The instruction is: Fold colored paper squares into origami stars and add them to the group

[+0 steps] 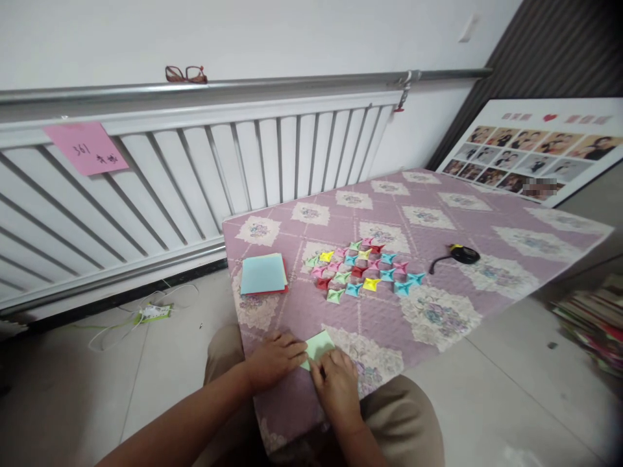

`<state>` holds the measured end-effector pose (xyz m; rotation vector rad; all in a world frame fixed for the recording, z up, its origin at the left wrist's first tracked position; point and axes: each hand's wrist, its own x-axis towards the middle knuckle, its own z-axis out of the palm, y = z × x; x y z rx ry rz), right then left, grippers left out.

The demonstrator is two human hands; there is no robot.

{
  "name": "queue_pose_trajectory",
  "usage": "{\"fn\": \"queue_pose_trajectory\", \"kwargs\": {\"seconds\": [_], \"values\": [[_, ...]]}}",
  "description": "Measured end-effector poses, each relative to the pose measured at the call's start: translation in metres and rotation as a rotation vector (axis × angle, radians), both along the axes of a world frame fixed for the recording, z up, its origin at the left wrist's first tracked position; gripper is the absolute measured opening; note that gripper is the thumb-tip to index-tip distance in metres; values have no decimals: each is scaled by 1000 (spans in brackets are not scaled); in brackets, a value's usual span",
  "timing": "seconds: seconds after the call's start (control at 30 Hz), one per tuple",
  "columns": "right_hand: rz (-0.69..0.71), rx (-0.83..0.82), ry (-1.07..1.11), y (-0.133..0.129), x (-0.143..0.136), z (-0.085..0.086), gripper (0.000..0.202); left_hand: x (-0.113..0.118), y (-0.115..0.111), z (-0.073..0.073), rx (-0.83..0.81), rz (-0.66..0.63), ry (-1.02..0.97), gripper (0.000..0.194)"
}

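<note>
A light green sheet of paper (320, 342) lies on the near edge of the table, partly hidden under both hands. My left hand (276, 360) holds its left side, fingers close together. On its lower right side, my right hand (337, 383) grips the paper with bent fingers. Beyond my hands, several small folded paper pieces (359, 272) in red, yellow, pink, blue and green stand in rows. Left of them is a stack of square paper sheets (263, 274), light blue on top with red and pale yellow edges showing beneath.
A floral purple cloth (428, 201) covers the table. A black object with a short cord (464, 254) lies on its right side. Behind stands a white radiator (296, 152) with glasses (185, 74) on the pipe above. A photo board (535, 149) leans at right.
</note>
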<state>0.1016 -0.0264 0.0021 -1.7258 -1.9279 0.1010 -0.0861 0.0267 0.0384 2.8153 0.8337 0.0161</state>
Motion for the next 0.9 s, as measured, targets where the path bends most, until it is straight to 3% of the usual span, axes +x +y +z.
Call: {"fn": "queue_pose_trajectory", "kwargs": {"seconds": [0.13, 0.37, 0.57, 0.73, 0.9], "values": [[125, 63, 129, -6, 16, -3, 20, -1, -1, -2, -28, 21, 4, 34], [265, 36, 104, -21, 28, -3, 24, -2, -1, -7, -57, 28, 3, 34], [259, -24, -30, -25, 21, -1, 35, -3, -1, -6, -56, 19, 2, 34], [256, -16, -38, -25, 21, -3, 37, -3, -1, -4, -111, 37, 8, 35], [257, -21, -19, -25, 21, -4, 38, -4, 1, -5, -48, -29, 8, 36]]}}
